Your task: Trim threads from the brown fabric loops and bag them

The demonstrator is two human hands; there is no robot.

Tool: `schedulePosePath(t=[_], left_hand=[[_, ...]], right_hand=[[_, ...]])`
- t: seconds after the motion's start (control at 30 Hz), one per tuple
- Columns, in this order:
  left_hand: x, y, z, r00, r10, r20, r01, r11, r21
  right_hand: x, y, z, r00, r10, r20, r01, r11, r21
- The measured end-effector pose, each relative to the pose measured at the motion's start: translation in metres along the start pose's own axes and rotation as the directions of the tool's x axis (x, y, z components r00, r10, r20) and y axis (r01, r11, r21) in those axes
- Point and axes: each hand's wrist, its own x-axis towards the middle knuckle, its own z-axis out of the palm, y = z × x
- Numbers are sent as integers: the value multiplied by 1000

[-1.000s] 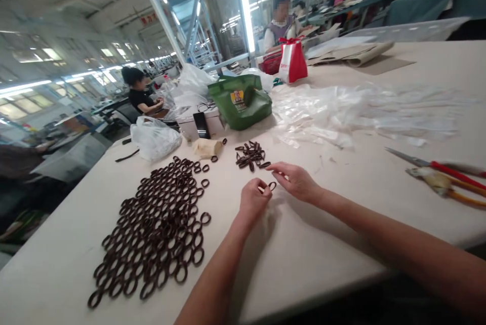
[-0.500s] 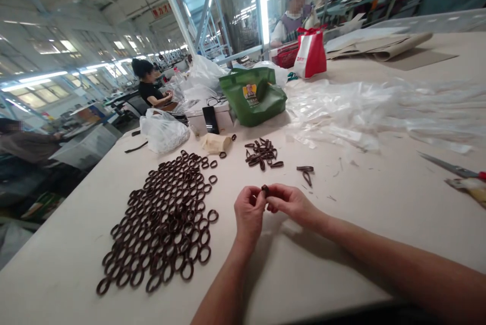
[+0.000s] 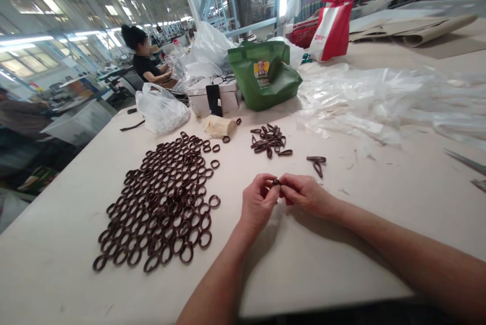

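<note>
Between the fingertips of both hands is a small dark brown loop [image 3: 277, 182], mostly covered by the fingers. My left hand [image 3: 260, 201] pinches it from the left with thumb and forefinger. From the right, my right hand [image 3: 306, 194] is closed on the same loop. To the left, a broad spread of dark brown rings [image 3: 163, 203] lies on the pale table [image 3: 56, 269]. Beyond my hands is a small heap of flattened brown loops [image 3: 268, 140], and a pair of such loops [image 3: 316, 165] lies just behind my right hand.
A green bag [image 3: 266, 82], a dark phone [image 3: 214, 100], a white plastic bag [image 3: 161, 110] and a red-and-white bag [image 3: 331, 31] stand at the back. Clear plastic sheets [image 3: 383, 97] cover the right rear. Scissors [image 3: 467, 162] lie at the right edge. A person [image 3: 146, 56] sits beyond the table.
The whole view has shifted, with background things now higher in the picture. Both hands still hold the loop, its visible part now smaller and turned between the fingers.
</note>
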Motion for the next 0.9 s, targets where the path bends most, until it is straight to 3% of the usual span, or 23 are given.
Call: schedulePosePath(t=[0.23, 0.5, 0.73, 0.9], left_hand=[[-2, 2, -1, 1000, -14, -9, 14, 1000, -4], [-8, 3, 1, 1000, 16, 16, -17, 997, 78], [-8, 5, 3, 993, 102, 55, -106, 992, 76], [-10, 9, 9, 993, 46, 107, -53, 997, 59]], right_hand=[[-1, -1, -4, 997, -27, -76, 29, 999, 18], [-3, -1, -10, 998, 39, 49, -47, 985, 163], [-2, -1, -6, 994, 111, -6, -107, 973, 203], [-2, 5, -4, 990, 114, -88, -102, 986, 133]])
